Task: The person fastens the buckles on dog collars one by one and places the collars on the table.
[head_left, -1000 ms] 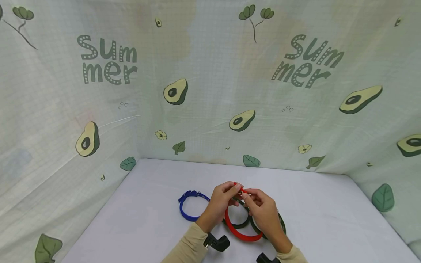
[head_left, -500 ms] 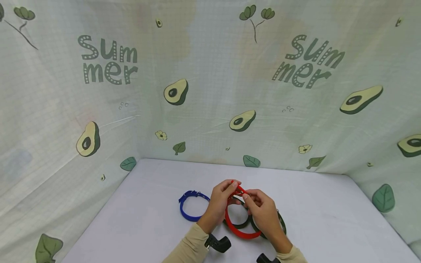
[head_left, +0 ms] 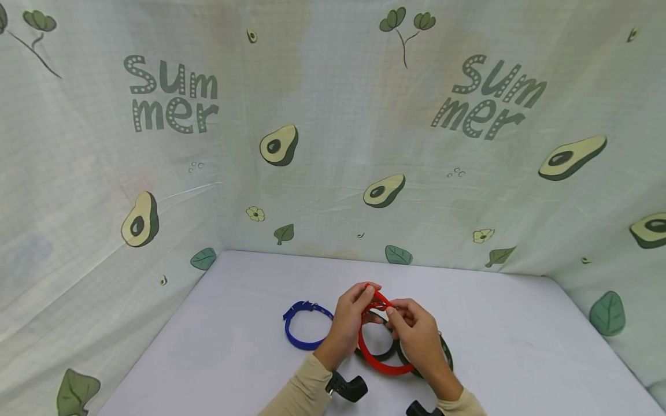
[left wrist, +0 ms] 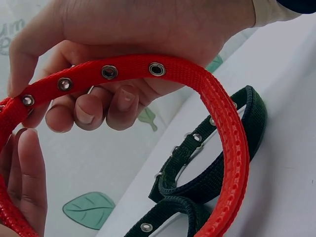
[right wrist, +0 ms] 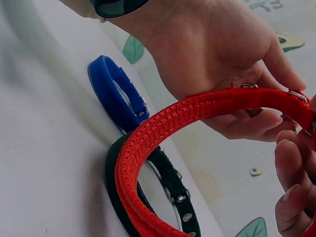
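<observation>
A red collar (head_left: 377, 364) with metal eyelets is held up in a loop between both hands. My left hand (head_left: 347, 318) pinches it near its metal buckle (right wrist: 297, 96); that buckle end shows in the right wrist view. In the left wrist view, thumb and finger of my right hand (left wrist: 133, 29) pinch the punched strap by an eyelet, its other fingers curled below. Whether the strap runs through the buckle is hidden by the fingers. Behind the red loop lie two dark green collars (head_left: 386, 353), partly covered by it and by my right hand.
A blue collar (head_left: 302, 343), closed in a ring, lies on the white table (head_left: 234, 323) left of my left hand. Printed cloth (head_left: 322, 115) hangs behind the table and at its sides. Black camera mounts (head_left: 350, 388) sit on both wrists.
My left hand has risen slightly, and a longer piece of red strap now shows between the hands. The right hand stays almost in place; the other collars have not moved.
</observation>
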Tool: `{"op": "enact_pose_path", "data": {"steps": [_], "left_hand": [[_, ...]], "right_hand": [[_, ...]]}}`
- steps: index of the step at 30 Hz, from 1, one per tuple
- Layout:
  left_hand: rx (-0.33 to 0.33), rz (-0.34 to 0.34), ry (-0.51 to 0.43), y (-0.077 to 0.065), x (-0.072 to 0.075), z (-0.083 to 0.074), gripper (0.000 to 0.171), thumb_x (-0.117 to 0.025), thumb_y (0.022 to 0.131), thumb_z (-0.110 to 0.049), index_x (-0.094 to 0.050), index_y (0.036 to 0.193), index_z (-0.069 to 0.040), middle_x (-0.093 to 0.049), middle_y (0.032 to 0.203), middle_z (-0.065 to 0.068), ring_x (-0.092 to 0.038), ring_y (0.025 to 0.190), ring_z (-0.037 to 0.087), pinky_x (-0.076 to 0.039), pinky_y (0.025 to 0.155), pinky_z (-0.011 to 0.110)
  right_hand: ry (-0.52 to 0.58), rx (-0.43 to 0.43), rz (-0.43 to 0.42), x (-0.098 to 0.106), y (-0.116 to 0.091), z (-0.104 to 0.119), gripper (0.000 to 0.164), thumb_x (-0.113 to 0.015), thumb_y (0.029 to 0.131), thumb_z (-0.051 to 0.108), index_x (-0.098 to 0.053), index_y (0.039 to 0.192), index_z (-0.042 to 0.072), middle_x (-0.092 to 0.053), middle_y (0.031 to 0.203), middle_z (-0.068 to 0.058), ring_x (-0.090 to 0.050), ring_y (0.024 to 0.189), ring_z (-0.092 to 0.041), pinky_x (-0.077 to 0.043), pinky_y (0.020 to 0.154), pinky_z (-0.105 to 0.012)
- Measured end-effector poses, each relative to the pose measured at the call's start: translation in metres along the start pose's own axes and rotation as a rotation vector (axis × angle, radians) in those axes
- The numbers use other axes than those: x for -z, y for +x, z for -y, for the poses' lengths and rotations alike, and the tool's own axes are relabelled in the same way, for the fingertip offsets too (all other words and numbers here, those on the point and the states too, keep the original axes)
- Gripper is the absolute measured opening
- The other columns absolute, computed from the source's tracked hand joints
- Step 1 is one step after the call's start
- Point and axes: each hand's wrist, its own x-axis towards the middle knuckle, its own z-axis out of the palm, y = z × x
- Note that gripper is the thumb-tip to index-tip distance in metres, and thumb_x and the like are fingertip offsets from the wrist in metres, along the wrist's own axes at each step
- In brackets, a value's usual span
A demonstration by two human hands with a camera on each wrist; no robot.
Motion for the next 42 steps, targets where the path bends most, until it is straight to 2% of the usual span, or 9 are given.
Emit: {"op": "enact_pose_path", "data": {"steps": [14, 25, 35, 42], "left_hand": [[-0.011, 0.019, -0.028, 0.001, 0.000, 0.010, 0.032, -0.054, 0.105, -0.029, -0.060, 0.121, -0.002, -0.066, 0.106, 0.013, -0.068, 0.094, 0.024, -0.059, 0.071, 0.031], [-0.022, 0.022, -0.021, -0.001, 0.000, 0.011, 0.033, -0.047, 0.107, -0.032, -0.054, 0.123, -0.004, -0.066, 0.106, 0.014, -0.069, 0.090, 0.024, -0.059, 0.071, 0.034], [0.002, 0.012, -0.009, -0.002, -0.001, 0.008, 0.037, -0.047, 0.107, -0.035, -0.051, 0.127, -0.004, -0.065, 0.106, 0.013, -0.070, 0.092, 0.025, -0.060, 0.071, 0.034], [0.005, 0.037, 0.006, -0.002, -0.004, 0.006, 0.034, -0.050, 0.107, -0.031, -0.054, 0.126, -0.004, -0.067, 0.106, 0.013, -0.069, 0.094, 0.025, -0.059, 0.069, 0.032]], "right_hand": [[-0.044, 0.018, -0.028, -0.001, -0.001, -0.001, 0.008, -0.067, 0.097, 0.013, -0.068, 0.101, 0.006, -0.066, 0.075, -0.005, -0.059, 0.057, -0.017, -0.053, 0.056, -0.027], [-0.096, 0.027, -0.029, 0.001, -0.001, -0.001, 0.004, -0.063, 0.096, 0.008, -0.067, 0.096, 0.008, -0.067, 0.077, -0.003, -0.060, 0.058, -0.017, -0.053, 0.058, -0.027], [-0.076, -0.017, 0.010, 0.003, -0.001, 0.000, 0.007, -0.057, 0.095, 0.004, -0.063, 0.097, 0.005, -0.066, 0.076, -0.005, -0.061, 0.061, -0.020, -0.053, 0.058, -0.031], [0.019, -0.080, 0.036, 0.007, 0.002, 0.001, 0.014, -0.052, 0.093, -0.002, -0.062, 0.103, 0.002, -0.063, 0.079, -0.015, -0.056, 0.058, -0.022, -0.049, 0.051, -0.030]]}}
